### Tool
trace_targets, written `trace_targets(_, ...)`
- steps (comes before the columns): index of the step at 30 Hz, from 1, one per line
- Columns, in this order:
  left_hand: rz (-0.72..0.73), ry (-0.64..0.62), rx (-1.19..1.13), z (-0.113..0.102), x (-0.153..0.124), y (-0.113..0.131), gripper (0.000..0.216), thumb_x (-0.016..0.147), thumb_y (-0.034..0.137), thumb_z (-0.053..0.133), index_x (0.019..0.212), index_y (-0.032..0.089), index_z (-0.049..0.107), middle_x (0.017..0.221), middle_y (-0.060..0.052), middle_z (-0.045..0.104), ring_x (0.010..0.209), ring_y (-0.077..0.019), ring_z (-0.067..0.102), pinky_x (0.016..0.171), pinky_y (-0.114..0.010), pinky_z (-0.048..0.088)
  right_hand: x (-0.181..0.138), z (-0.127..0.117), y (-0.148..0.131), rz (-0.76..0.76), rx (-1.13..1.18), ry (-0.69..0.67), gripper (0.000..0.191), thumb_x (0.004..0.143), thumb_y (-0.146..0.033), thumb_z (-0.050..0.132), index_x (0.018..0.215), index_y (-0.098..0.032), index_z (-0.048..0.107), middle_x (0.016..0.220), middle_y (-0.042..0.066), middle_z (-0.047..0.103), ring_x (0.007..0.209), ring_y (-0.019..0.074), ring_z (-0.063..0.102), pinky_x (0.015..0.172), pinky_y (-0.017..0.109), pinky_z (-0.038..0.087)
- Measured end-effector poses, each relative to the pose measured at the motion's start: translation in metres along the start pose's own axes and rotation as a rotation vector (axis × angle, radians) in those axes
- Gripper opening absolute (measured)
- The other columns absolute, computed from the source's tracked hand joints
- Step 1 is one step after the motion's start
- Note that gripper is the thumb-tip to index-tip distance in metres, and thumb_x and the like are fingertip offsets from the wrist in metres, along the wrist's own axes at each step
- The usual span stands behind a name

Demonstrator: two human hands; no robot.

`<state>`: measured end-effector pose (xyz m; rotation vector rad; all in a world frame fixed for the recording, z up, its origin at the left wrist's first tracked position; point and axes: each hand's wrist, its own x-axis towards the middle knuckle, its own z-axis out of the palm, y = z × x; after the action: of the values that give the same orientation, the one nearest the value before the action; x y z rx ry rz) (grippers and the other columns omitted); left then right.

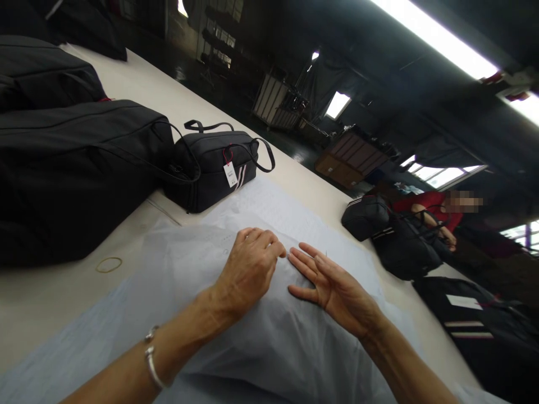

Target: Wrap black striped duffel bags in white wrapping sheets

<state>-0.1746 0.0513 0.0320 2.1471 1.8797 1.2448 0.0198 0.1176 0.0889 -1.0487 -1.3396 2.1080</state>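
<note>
A pale blue translucent plastic sheet or bag lies spread over the white table in front of me. My left hand, with a silver bangle on the wrist, rests knuckles-up on the plastic, its fingers curled and pinched together at the tips. My right hand is beside it, fingers stretched out and together, edge against the plastic. The fingertips of both hands nearly meet. Whether the left fingers pinch the plastic I cannot make out.
A small black handbag with a white tag stands behind the plastic. Larger black bags are piled at the left. A rubber band lies on the table. More black bags sit at the right, where a person in red works.
</note>
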Motion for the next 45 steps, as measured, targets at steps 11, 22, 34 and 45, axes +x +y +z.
trace_targets(11, 0.088, -0.292, 0.070, 0.014, -0.006, 0.007, 0.034, 0.091, 0.004, 0.044, 0.116, 0.023, 0.058, 0.110, -0.005, 0.060, 0.098, -0.0215, 0.052, 0.083, -0.036, 0.044, 0.002, 0.006, -0.001, 0.004, -0.023, 0.020, 0.053, 0.087, -0.039, 0.069, 0.134, -0.024, 0.050, 0.150, 0.012, 0.041, 0.142, 0.0286, 0.033, 0.092, 0.045, 0.056)
trace_targets(22, 0.093, -0.375, 0.133, 0.013, -0.003, 0.009, 0.027, 0.094, 0.009, 0.045, 0.112, 0.022, 0.060, 0.107, -0.005, 0.060, 0.096, -0.0236, 0.051, 0.080, -0.039, 0.041, 0.007, 0.005, -0.012, 0.001, -0.315, -0.021, 0.068, 0.085, -0.041, 0.071, 0.144, -0.027, 0.041, 0.153, 0.013, 0.036, 0.140, 0.0309, 0.035, 0.087, 0.043, 0.059)
trace_targets(34, 0.125, -0.395, 0.165, 0.009, -0.005, 0.008, 0.041, 0.090, 0.003, 0.042, 0.121, 0.024, 0.058, 0.109, -0.005, 0.060, 0.097, -0.0240, 0.051, 0.079, -0.038, 0.040, 0.043, -0.040, -0.032, -0.640, -1.656, -0.285, 0.064, 0.086, -0.001, 0.040, 0.144, -0.028, 0.045, 0.131, 0.004, 0.063, 0.142, 0.0223, 0.034, 0.112, 0.052, 0.035)
trace_targets(45, 0.099, -0.383, 0.093, 0.011, -0.008, 0.003, 0.049, 0.085, -0.001, 0.042, 0.122, 0.027, 0.058, 0.108, -0.003, 0.061, 0.098, -0.0240, 0.053, 0.082, -0.040, 0.041, 0.068, -0.075, -0.063, -0.552, -1.771, 0.220, 0.044, 0.098, -0.028, 0.044, 0.141, -0.023, 0.051, 0.145, 0.008, 0.051, 0.139, 0.0279, 0.039, 0.117, 0.052, 0.029)
